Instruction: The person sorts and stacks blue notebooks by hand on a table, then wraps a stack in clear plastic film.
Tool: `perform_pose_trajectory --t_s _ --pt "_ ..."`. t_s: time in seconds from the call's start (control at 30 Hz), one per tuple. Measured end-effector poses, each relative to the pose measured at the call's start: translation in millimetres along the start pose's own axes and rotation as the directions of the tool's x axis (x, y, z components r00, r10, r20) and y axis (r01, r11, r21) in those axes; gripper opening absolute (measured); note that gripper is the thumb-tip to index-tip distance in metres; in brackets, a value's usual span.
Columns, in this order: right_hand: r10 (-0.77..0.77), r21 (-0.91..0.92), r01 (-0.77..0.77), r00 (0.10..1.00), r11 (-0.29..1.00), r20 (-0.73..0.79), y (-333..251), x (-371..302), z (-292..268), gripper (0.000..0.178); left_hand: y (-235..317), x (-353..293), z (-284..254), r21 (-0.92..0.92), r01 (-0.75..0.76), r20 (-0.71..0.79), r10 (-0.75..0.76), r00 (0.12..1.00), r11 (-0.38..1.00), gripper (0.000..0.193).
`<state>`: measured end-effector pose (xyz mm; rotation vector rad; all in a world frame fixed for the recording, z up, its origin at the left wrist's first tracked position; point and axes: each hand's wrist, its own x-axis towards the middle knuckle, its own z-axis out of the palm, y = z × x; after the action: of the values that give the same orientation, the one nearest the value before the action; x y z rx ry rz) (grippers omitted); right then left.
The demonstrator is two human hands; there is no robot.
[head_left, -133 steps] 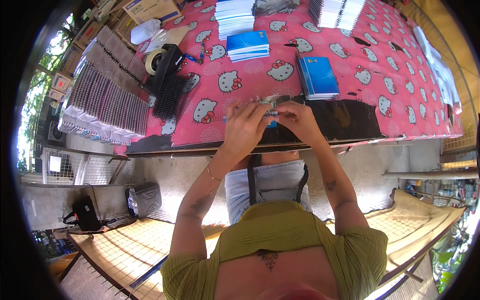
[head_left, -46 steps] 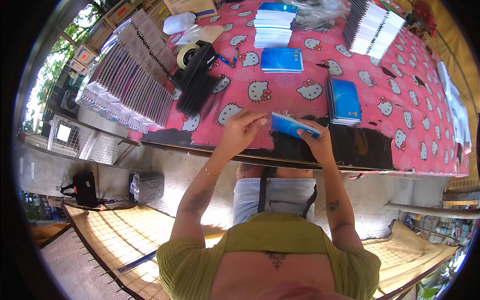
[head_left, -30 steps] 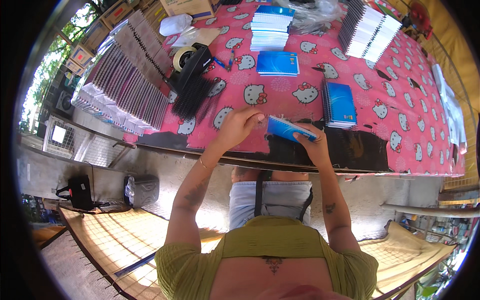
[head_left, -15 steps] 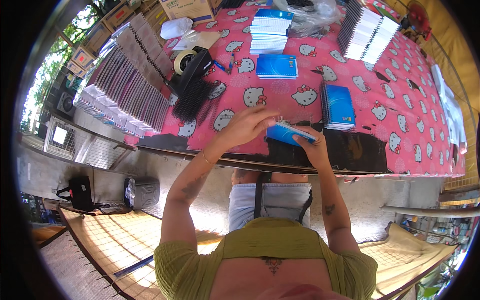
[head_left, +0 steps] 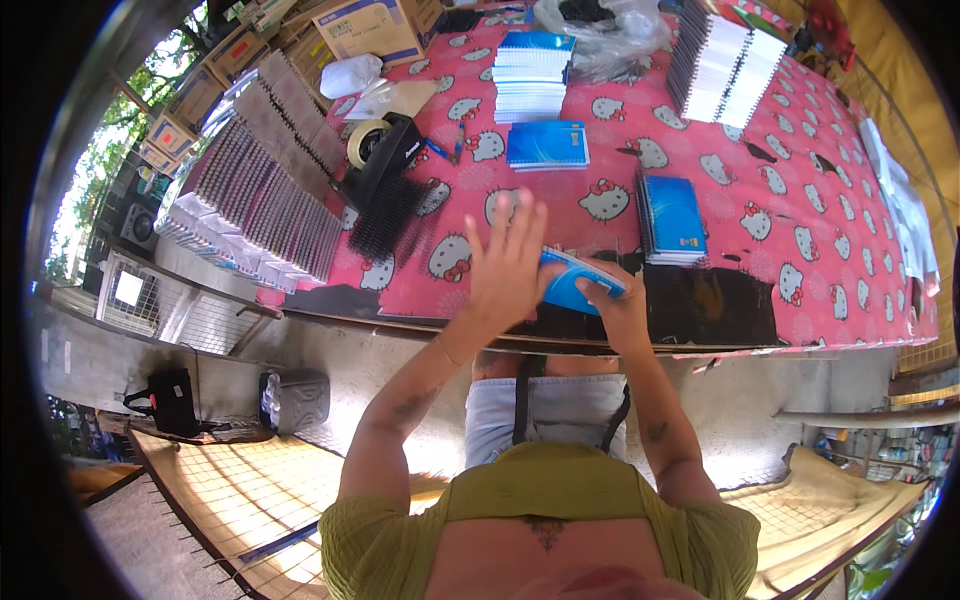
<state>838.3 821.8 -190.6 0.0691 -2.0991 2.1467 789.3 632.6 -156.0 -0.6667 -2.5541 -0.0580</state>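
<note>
While my right hand clasps the small blue-covered spiral notebook at its near edge, the booklet sits tilted just above the front edge of the desk, over the dark strip there. My left hand is spread flat, fingers splayed, resting on or just over the notebook's left end; its grip is released and clasps nothing.

Progress, as I judge it: this notebook is mid-handling, neither set down nor stacked. Finished work appears to lie beyond it: a short pile of blue notebooks just past my right hand, a single blue notebook further out, and a taller stack of blue notebooks behind that. Much seems outstanding, namely the long fanned rows of uncovered white spiral-bound pads at the left and another bank of white pads at the far right.

Surface: a pink cartoon-cat printed cloth covers the desk. A black bundle of binding combs and a roll of tape lie left of centre; a cardboard box and a clear plastic bag stand at the far edge.

Room: concrete floor below, a woven mat under me, a black bag at the left, greenery beyond.
</note>
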Motion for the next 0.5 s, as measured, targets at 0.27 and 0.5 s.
perform_pose_trajectory --t_s 0.27,0.5 --pt "0.032 0.153 -0.045 0.996 0.987 0.089 -8.9 -5.7 7.3 0.026 12.1 -9.1 -8.5 -0.084 -0.026 -0.005 0.026 1.000 0.996 0.083" --pt "0.017 0.159 -0.041 0.989 0.986 0.149 3.9 -7.7 12.1 0.028 15.4 -3.1 -7.7 -0.037 0.005 -0.088 -0.008 0.996 0.999 0.087"
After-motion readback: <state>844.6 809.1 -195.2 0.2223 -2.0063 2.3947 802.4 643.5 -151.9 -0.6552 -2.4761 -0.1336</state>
